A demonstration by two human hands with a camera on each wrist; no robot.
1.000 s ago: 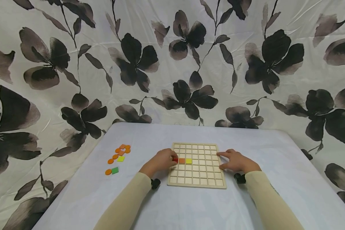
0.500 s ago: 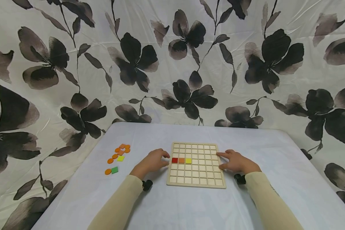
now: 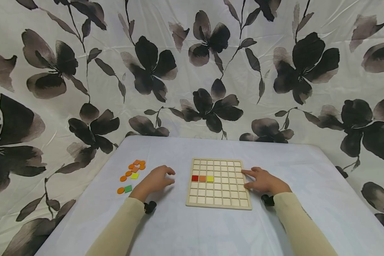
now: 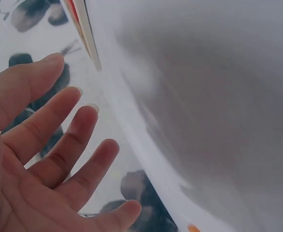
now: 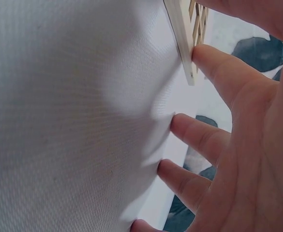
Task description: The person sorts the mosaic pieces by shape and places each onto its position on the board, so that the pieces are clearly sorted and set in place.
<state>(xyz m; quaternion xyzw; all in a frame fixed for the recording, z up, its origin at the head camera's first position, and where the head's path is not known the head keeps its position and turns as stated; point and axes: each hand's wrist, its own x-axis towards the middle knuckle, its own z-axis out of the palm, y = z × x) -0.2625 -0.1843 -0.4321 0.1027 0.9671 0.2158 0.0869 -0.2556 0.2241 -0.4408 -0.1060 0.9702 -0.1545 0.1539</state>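
Observation:
A wooden grid board [image 3: 219, 201] lies on the white table. One of its rows holds a red square tile [image 3: 195, 178], an orange square tile [image 3: 202, 178] and a yellow square tile [image 3: 209, 179], side by side from the left edge. My left hand [image 3: 155, 182] hovers between the board and the loose pieces, its fingers spread and nothing in them; the left wrist view shows the bare palm. My right hand [image 3: 264, 180] rests at the board's right edge, index finger and thumb touching the rim. In the right wrist view its other fingertips [image 5: 180, 121] press on the cloth.
Loose pieces lie at the table's left: several orange discs [image 3: 123, 179], orange squares [image 3: 136, 162], a yellow square [image 3: 134, 176] and a green square [image 3: 128, 188]. A floral curtain [image 3: 185, 71] hangs behind the table's far edge.
My left hand has let go of the red tile in the board's leftmost cell and moved left, away from the board. The right hand has stayed at the board's edge.

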